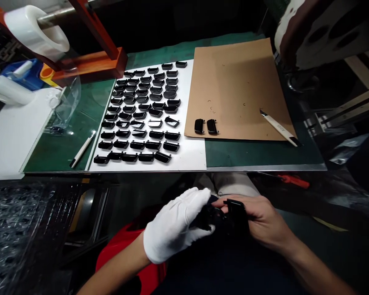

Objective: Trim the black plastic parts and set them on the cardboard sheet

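My left hand, in a white glove, is closed around dark parts over my lap; their exact shape is lost against the dark clothing. Bare and also closed, my right hand grips a glossy black plastic part with a small tab at its top. Both hands are close together, below the table's front edge. Rows of similar black plastic parts lie on a white sheet. Two more such parts rest on the near left corner of a brown cardboard sheet.
A craft knife lies on the cardboard's right side, another knife on the green mat. A roll of clear film hangs on a stand at the back left. A red-handled tool sits below the table edge.
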The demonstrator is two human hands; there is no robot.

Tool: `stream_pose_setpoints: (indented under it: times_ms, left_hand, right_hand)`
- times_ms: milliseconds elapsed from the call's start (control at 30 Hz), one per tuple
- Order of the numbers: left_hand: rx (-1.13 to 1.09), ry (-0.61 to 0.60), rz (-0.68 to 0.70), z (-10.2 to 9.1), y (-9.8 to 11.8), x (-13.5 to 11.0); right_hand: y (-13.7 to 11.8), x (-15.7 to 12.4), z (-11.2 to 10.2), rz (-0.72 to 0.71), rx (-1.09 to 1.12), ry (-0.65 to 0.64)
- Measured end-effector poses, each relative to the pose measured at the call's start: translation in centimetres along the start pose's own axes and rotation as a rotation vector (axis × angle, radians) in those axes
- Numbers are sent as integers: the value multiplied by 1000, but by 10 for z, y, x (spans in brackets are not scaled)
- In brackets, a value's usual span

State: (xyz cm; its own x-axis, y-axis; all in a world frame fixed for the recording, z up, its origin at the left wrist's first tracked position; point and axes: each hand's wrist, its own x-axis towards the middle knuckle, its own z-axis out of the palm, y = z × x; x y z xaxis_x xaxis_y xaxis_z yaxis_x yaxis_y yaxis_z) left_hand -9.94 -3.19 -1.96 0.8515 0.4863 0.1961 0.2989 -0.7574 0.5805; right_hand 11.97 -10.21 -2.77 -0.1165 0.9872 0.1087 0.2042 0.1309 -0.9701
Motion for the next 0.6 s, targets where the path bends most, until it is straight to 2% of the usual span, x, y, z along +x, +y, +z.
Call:
stream_pose_setpoints:
  times_ms: [100,200,333,500,600]
  left_hand:
    - [-33,-4,-20,-3,5,2]
    - [-56,58,-57,-1,12,1]
    - [-120,213,-111,10,19,-1]
    - [-283,261,-191,25,26,-6]
    - [-460,353,-209,35,31,-5]
  right_hand:
    - [0,4,-3,-44,47,-86]
    - [3,8,-4,10,184,-133]
    - [13,7,0,141,413,-142]
    - [22,5,14,258,699,-127]
    - [20,8,27,296,775,-111]
